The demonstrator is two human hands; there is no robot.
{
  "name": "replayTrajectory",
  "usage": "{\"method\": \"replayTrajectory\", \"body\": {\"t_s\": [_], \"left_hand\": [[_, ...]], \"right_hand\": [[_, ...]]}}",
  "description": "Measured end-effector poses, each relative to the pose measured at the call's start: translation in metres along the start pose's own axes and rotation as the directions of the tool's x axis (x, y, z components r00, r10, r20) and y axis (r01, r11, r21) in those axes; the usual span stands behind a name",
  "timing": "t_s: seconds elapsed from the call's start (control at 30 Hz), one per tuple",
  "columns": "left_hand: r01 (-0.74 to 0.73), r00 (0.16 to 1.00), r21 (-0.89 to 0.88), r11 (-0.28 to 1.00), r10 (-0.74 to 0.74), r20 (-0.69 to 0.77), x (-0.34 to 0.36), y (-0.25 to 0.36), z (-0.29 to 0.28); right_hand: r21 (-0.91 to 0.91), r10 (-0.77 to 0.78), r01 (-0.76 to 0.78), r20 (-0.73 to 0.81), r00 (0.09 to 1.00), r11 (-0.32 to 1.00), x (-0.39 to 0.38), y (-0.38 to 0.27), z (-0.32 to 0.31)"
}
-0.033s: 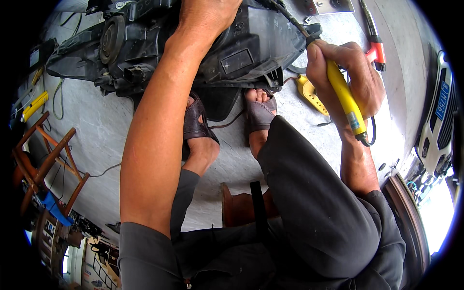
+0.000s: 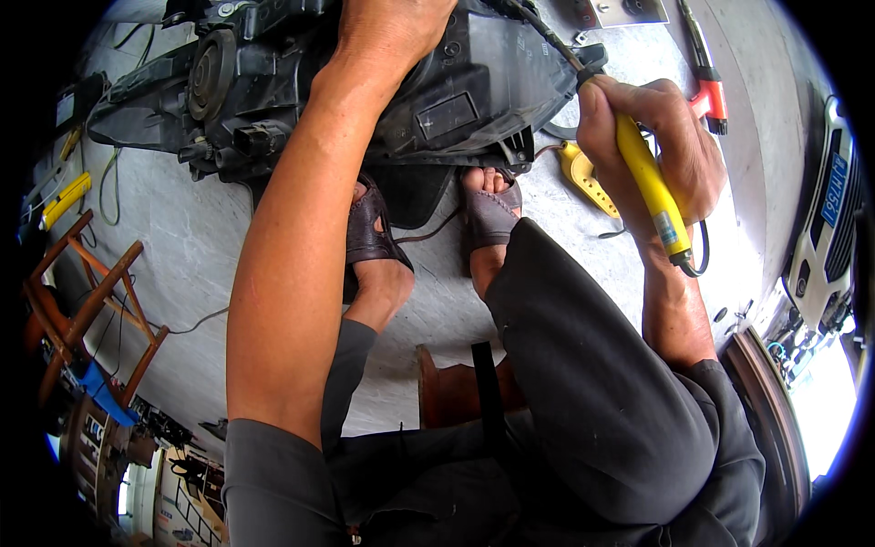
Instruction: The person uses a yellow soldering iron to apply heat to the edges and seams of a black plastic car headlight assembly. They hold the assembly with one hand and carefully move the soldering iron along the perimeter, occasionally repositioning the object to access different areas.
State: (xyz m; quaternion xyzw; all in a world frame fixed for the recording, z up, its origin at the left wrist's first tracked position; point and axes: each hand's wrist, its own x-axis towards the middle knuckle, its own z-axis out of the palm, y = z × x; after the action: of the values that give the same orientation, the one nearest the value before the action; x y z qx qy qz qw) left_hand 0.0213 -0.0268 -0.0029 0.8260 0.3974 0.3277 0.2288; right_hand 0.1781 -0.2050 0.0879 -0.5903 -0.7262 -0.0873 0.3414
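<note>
While your right hand grasps a slender yellow-handled tool, metal-shafted, a bulky black housing, scuffed, moulded, lies before your sandals, left hand cut off by the frame, its grip indeterminable.

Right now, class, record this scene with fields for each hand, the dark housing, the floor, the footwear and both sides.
Left hand: hand over the housing, fingers beyond the upper edge, grip hidden
Right hand: hand gripping a yellow-handled tool, metal shaft pointing up and left
Housing: dark housing, across the top, in front of the feet
Floor: grey, with a yellow perforated piece and a red-handled tool
Footwear: brown sandals
Left side: brown wooden frame
Right side: white car front panel
</note>
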Motion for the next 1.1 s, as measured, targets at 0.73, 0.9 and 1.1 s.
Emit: {"method": "replayTrajectory", "body": {"t_s": [0.73, 0.9, 1.1], "left_hand": [[0.012, 1.000, 0.001, 1.000, -0.012, 0.012, -0.0005, 0.0008, -0.0015], [0.029, 0.999, -0.033, 0.999, -0.029, 0.019, -0.0003, 0.0035, -0.0030], [0.047, 0.998, -0.032, 0.998, -0.045, 0.042, 0.0007, 0.0051, -0.0042]], "right_hand": [[-0.006, 0.017, -0.017, -0.019, 1.000, 1.000, 0.0038, -0.0009, -0.0001], [0.042, 0.013, -0.013, -0.012, 1.000, 0.999, 0.0027, 0.0021, 0.0018], [0.045, 0.010, -0.011, 0.018, 1.000, 0.999, 0.0015, 0.0027, 0.0008]]}}
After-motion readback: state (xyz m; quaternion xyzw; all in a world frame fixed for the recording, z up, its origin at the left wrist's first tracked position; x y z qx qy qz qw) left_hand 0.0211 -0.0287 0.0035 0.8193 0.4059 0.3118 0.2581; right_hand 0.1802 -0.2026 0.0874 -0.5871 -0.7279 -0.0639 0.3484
